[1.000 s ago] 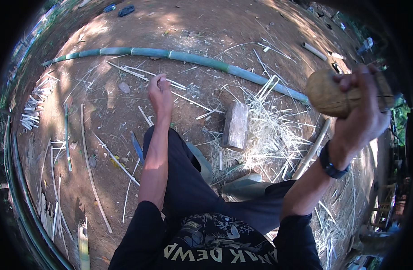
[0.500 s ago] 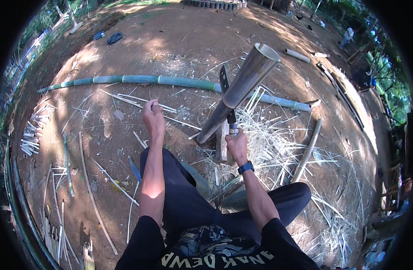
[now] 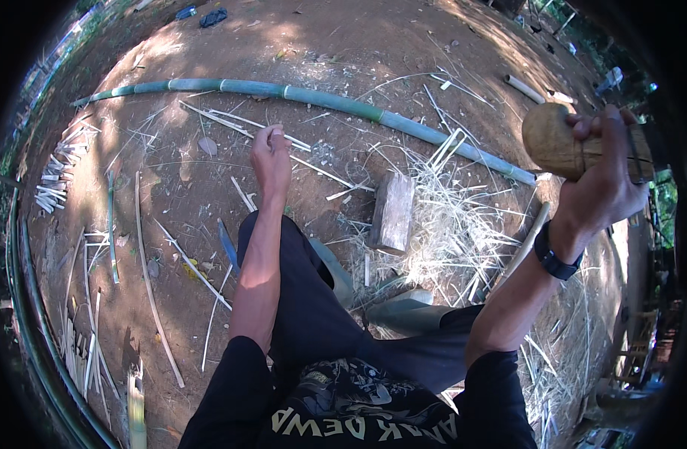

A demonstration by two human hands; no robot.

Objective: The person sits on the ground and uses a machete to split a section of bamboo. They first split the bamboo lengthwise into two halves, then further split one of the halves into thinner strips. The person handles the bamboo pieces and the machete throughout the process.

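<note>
The right hand (image 3: 609, 161), raised close to the camera, has its fingers wrapped around a rounded tan piece (image 3: 551, 142), up and to the right of the wooden block (image 3: 393, 213). The left hand (image 3: 271, 161) hangs left of the block, fingers curled in on themselves; whether anything slim is inside cannot be told. The hands are well apart, with the block lying between and below them.

On the near side of the block are the two grey-green boots (image 3: 412, 311), the closest things to it on that side. A narrow blue piece (image 3: 227, 245) lies left of the block, beside the left knee. Pale shavings (image 3: 463, 228) crowd against the block's right side and clutter the ground there; beyond them, farther right, lies a pale bamboo pole (image 3: 524, 247). Left of the block and beyond it are split strips (image 3: 216, 120), with a heap of short pieces (image 3: 53, 179) much farther left. Past the block, a long green bamboo pole (image 3: 328, 101) stretches across the ground.
</note>
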